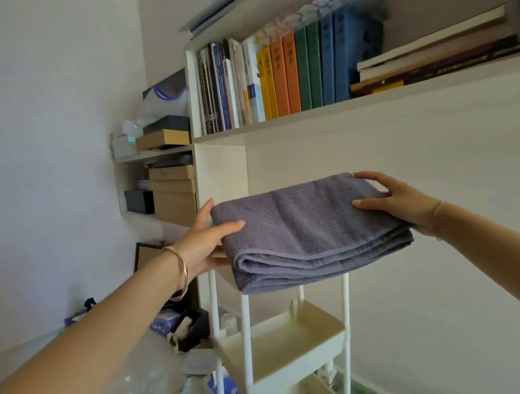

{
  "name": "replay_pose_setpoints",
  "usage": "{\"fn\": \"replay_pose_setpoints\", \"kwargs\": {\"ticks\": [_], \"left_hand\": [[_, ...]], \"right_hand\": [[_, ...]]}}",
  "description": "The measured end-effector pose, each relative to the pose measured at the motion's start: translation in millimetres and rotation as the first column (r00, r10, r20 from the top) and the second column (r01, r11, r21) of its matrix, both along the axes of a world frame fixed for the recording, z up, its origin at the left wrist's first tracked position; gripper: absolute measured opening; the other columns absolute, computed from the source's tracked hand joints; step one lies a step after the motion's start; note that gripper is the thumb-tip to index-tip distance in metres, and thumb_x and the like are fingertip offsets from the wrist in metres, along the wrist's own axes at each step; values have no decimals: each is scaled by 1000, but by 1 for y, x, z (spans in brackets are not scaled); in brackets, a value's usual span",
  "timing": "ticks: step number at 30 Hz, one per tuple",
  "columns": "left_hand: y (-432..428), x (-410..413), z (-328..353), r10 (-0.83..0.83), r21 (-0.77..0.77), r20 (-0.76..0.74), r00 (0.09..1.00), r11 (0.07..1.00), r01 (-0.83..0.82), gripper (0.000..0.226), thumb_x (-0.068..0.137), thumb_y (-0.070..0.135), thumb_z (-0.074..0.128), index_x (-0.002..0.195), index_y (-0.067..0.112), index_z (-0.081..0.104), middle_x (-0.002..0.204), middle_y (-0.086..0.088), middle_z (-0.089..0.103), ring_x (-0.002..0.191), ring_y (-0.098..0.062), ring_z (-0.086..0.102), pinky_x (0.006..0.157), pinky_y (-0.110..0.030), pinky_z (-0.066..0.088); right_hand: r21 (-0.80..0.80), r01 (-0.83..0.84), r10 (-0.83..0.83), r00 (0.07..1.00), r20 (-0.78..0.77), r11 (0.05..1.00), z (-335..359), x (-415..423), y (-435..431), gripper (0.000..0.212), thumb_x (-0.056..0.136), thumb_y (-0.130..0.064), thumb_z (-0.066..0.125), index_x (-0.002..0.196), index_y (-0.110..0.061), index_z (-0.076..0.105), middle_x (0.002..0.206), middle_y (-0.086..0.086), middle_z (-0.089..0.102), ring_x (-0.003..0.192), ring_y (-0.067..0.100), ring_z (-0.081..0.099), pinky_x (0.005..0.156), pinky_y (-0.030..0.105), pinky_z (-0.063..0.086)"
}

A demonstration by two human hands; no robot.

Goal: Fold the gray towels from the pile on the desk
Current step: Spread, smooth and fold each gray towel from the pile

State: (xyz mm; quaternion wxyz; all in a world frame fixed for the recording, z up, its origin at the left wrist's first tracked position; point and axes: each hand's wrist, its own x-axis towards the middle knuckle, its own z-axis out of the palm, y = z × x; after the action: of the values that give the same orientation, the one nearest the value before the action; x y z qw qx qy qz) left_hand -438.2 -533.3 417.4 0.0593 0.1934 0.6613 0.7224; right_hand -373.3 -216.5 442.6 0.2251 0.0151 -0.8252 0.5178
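Note:
A folded gray towel [308,230] is held flat above the top tier of a cream plastic tiered rack [250,348]. My left hand [207,236] grips the towel's left end, thumb on top and fingers underneath. Its right end is held by my right hand [400,200], thumb on top and fingers wrapped round the far corner. The towel hides the rack's top tier. No pile of towels shows in this view.
A white wall shelf [370,105] above carries upright books [285,75] and flat stacked books. To the left, shelves hold cardboard boxes [173,188]. Clutter lies on the surface at lower left. The rack's middle tray [284,345] holds nothing.

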Motion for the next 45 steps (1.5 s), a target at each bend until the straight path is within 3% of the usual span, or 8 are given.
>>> {"fn": "replay_pose_setpoints", "kwargs": {"ticks": [7,14,20,26,29,32,39,45], "left_hand": [[29,-72,17,121,-55,56,991,991,-118,86,84,3,64,147,32,15,148,-11,31,114,-33,49,58,-39,49],[30,-108,-1,186,-238,27,982,955,-174,69,83,5,66,141,26,35,143,-12,34,115,-33,50,76,-46,54],[23,-119,0,200,-539,-232,952,788,-297,90,68,37,81,142,31,30,141,-7,42,120,-28,51,95,-47,48],[32,-118,-7,122,-652,-363,924,675,-346,78,83,20,70,145,19,22,143,-8,37,121,-19,45,97,-26,42],[31,-125,-11,136,-765,-387,912,505,-400,66,88,5,59,144,16,25,141,-8,38,121,-23,45,94,-25,37],[34,-126,-12,162,-749,-376,912,526,-402,53,92,9,52,141,15,32,125,-8,47,110,-21,49,88,-24,39],[36,-112,-15,233,-551,-519,823,645,-530,60,78,8,71,130,21,44,124,-10,53,103,-21,52,85,-25,43],[46,-111,-18,180,-760,-551,815,295,-579,58,85,30,64,136,27,36,133,-13,39,126,-29,36,105,-33,34]], "right_hand": [[15,-123,121,990,68,992,14,-103,28,47,82,-15,70,125,-32,56,118,8,62,101,23,63,83,31,54],[66,-236,217,951,219,970,-15,-160,42,48,82,-24,71,126,-28,54,118,3,62,101,18,64,78,22,56],[256,-216,188,974,127,942,-26,-176,39,52,81,-32,71,129,-32,52,121,-6,57,107,14,58,89,24,48],[357,-229,192,972,137,906,-32,-183,44,54,81,-33,70,131,-31,49,127,-5,54,112,15,55,96,27,46],[466,-222,162,973,166,856,-32,-184,38,49,85,-33,67,130,-31,48,126,-7,52,111,13,51,97,24,40],[564,-139,143,989,37,814,-28,-186,31,50,85,-27,69,131,-29,49,128,-5,53,110,11,51,98,23,39],[248,-157,214,952,-220,956,-30,-181,22,46,83,-15,71,124,-27,53,114,2,64,104,14,60,91,21,49],[557,18,-39,999,27,830,-36,-201,24,45,85,-30,67,125,-25,48,125,7,56,109,25,54,95,30,41]]}}
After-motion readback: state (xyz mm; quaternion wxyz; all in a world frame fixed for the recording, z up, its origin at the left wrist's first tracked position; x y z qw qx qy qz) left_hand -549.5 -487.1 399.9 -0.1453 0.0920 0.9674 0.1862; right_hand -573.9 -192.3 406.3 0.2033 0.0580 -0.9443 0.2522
